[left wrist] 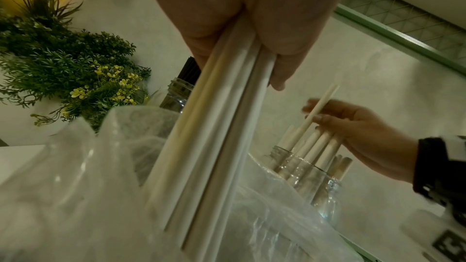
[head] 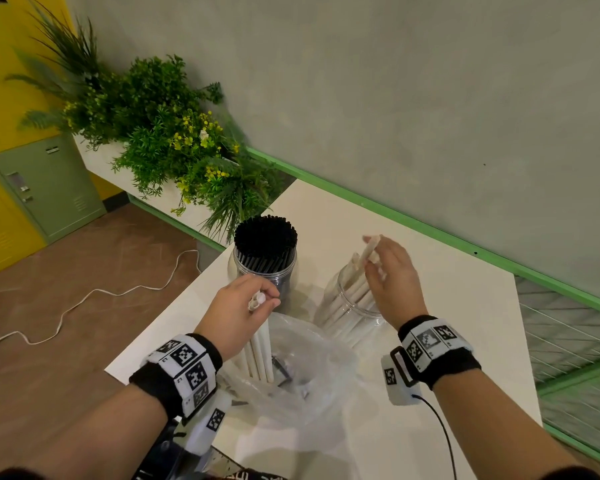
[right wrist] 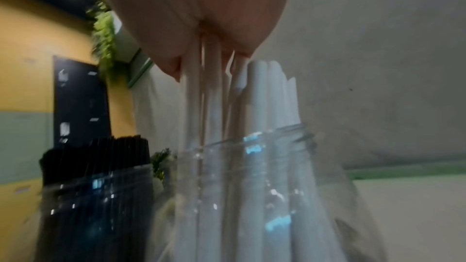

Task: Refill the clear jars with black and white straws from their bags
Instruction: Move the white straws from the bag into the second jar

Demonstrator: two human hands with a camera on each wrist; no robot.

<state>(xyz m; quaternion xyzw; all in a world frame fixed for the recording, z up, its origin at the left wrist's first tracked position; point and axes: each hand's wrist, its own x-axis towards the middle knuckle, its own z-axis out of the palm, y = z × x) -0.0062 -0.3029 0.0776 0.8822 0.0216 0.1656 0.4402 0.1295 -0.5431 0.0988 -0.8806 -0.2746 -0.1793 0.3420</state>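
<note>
Two clear jars stand on the white table. The left jar is packed with black straws. The right jar holds several white straws. My right hand is over this jar's mouth and pinches a few white straws whose lower ends are inside the jar. My left hand grips a small bundle of white straws upright, lower ends in the crumpled clear plastic bag at the table's near edge.
A planter with green plants and yellow flowers stands behind the jars to the left. A grey wall with a green rail runs along the table's far side. A white cable lies on the brown floor at left.
</note>
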